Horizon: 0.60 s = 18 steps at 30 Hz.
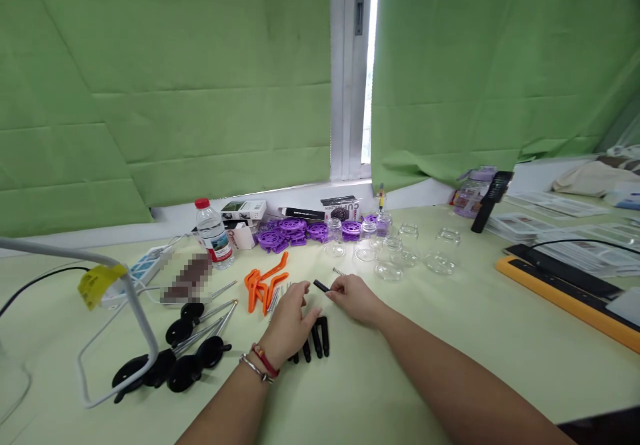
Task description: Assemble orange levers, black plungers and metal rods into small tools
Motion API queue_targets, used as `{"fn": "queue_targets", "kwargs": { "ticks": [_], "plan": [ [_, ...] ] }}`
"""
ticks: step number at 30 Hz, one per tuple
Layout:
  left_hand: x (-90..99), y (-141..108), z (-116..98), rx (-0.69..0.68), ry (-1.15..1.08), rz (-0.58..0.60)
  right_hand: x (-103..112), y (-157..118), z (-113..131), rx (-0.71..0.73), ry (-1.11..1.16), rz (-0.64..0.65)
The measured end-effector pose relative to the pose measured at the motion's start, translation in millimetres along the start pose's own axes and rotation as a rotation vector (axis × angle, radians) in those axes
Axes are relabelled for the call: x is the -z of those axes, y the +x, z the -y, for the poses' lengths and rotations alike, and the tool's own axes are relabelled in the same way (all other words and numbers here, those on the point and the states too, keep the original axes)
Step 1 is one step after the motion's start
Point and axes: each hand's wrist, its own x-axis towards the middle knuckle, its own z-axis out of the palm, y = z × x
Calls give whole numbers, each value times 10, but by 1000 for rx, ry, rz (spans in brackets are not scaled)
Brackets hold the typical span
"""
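My right hand (355, 297) pinches one end of a short black tube (321, 285), whose other end points left. Facing it, my left hand (293, 325) has thumb and fingers apart, with nothing visible between them. Several black tubes (326, 337) lie in a row below, partly hidden by my left hand. Just beyond my right fingers rests a small metal spring (339, 271). Thin silver rods (274, 299) show behind my left hand, beside orange plastic clamp parts (256, 288).
Upturned clear glass cups (441, 251) and purple plastic pieces (293, 228) stand toward the back, near a water bottle (215, 235). Black round-headed pieces with silver rods (185, 371) and a grey bent frame (145, 318) occupy the left. An orange-edged paper trimmer (565, 305) lies right.
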Motion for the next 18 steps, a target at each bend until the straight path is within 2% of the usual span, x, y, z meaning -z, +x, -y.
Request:
{"fn": "queue_targets", "kwargs": {
  "ticks": [3,5,8,9,11,13,14,18],
  "plan": [
    [-29,33,38,68,-190,-65,31,-43,-1,95,208,137],
    [-30,44,30,60,-308,-21,33,-61,-7,158,294,236],
    [-5,38,-32,18,-326,28,22,-39,-51,197,331,324],
    [6,31,-59,12,-313,23,19,-14,-75,198,312,291],
    [19,12,-110,14,-309,20,10,54,-127,179,235,117],
    [16,-11,-151,22,-327,62,-5,131,-167,137,106,-72],
    [8,-24,-166,19,-335,94,-17,164,-177,115,29,-126],
    [-44,-63,-198,-8,-359,207,-72,218,-147,98,-248,-143]
  ]
}}
